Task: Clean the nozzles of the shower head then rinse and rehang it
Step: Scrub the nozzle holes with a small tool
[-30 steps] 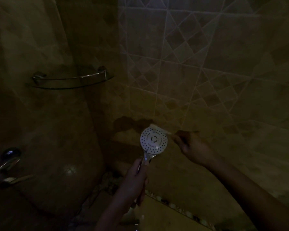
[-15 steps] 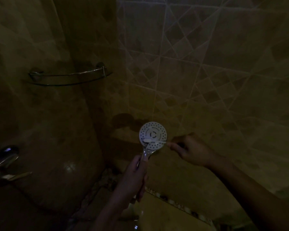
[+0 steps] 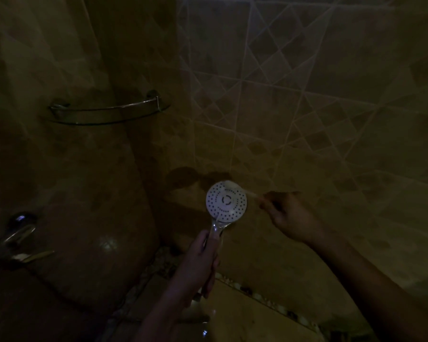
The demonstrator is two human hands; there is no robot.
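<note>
Bathroom shower stall, evidenced by diamond-patterned tiled walls [image 3: 307, 95], a corner glass shelf [image 3: 104, 117], a chrome tap [image 3: 20, 233], a pebble floor border [image 3: 269, 298] and a handheld shower head [image 3: 226, 202].

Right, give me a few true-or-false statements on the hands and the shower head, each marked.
1. The left hand holds the shower head by its handle. True.
2. The right hand is empty. False: it pinches a brush whose head lies on the upper edge of the nozzle face.
3. The shower head hangs on the wall. False: it is held up in the left hand.
4. The nozzle face is turned toward the camera. True.
</note>
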